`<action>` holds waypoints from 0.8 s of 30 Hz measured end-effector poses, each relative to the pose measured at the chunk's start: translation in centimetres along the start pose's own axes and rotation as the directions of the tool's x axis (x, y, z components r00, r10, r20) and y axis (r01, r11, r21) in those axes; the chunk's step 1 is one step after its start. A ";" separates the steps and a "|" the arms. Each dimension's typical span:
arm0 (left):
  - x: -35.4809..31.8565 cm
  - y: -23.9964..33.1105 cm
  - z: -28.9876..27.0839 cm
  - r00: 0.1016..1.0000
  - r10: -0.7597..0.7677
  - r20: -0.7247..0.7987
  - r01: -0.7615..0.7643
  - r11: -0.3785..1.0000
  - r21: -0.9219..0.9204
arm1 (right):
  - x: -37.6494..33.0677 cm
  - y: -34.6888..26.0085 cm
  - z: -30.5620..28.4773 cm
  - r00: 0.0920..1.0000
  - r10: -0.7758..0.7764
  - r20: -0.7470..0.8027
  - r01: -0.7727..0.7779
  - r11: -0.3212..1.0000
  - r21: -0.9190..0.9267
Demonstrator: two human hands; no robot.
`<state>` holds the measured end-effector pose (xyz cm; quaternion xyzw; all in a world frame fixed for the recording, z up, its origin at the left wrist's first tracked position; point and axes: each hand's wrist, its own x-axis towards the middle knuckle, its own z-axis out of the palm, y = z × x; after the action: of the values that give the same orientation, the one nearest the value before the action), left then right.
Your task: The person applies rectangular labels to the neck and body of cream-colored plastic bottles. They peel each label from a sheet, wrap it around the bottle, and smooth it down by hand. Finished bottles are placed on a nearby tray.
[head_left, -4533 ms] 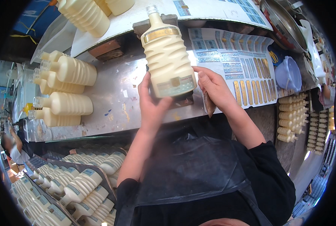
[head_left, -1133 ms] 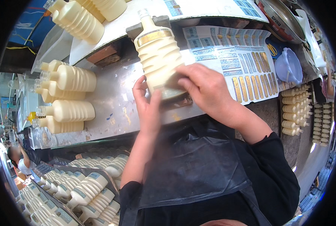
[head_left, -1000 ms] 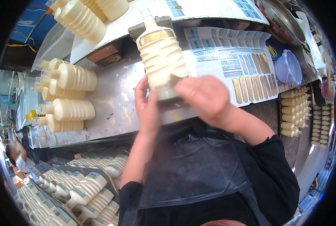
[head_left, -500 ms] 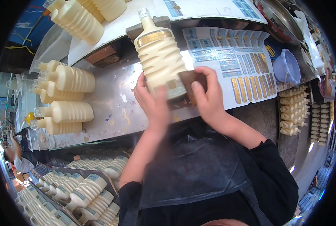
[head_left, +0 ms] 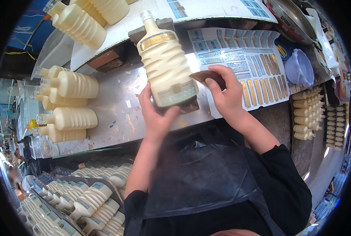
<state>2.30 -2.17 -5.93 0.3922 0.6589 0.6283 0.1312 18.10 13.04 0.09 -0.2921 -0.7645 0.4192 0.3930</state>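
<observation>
My left hand [head_left: 156, 114] grips the lower end of a cream ribbed bottle [head_left: 165, 63] with a gold neck band and a pale label near its base. The bottle is held up over the metal worktop [head_left: 116, 114], neck pointing away from me. My right hand [head_left: 226, 94] is just to the bottle's right, pinching a small dark brown flat piece [head_left: 207, 75] that touches the bottle's side near the label.
Several unlabelled cream bottles [head_left: 67, 104] lie on the worktop at left, more at the top left [head_left: 81, 21]. Sheets of blue and gold stickers [head_left: 250, 63] lie at right, a lilac cup [head_left: 299, 69] beyond. Labelled bottles fill crates [head_left: 85, 200] at lower left.
My right hand has come off the bottle's label area and moved right, now holding the brown piece beside the bottle. The bottle stays held up by my left hand.
</observation>
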 end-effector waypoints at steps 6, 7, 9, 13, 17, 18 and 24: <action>0.7 1.5 0.2 0.963 0.250 -0.100 -0.195 0.904 0.380 | -1.2 -3.7 1.1 0.712 -0.642 0.286 0.660 0.750 0.042; 1.0 1.9 0.3 0.957 0.273 -0.101 -0.215 0.896 0.390 | -0.8 -3.9 1.0 0.729 -0.642 0.239 0.667 0.744 -0.035; 1.2 2.5 0.4 0.943 0.315 -0.109 -0.246 0.877 0.413 | 0.4 -3.6 0.6 0.738 -0.658 0.150 0.674 0.708 -0.212; 1.3 1.6 0.6 0.925 0.359 -0.123 -0.262 0.839 0.476 | -0.5 -5.2 1.1 0.605 -0.722 0.336 0.786 0.608 -0.110; 1.4 1.9 0.7 0.911 0.389 -0.139 -0.283 0.831 0.479 | -0.2 -7.1 0.9 0.613 -0.706 0.355 0.787 0.586 -0.193; 1.4 2.4 0.8 0.906 0.398 -0.144 -0.288 0.830 0.479 | 0.2 -7.4 0.9 0.621 -0.708 0.338 0.784 0.569 -0.248; 1.4 1.4 0.5 0.895 0.428 -0.126 -0.301 0.787 0.539 | -1.0 -7.6 2.4 0.614 -0.645 0.455 0.777 0.594 -0.208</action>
<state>2.26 -1.01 -4.24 0.4539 0.7223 0.4891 -0.1821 15.77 7.64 5.52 0.0474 -0.9373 0.1074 0.3281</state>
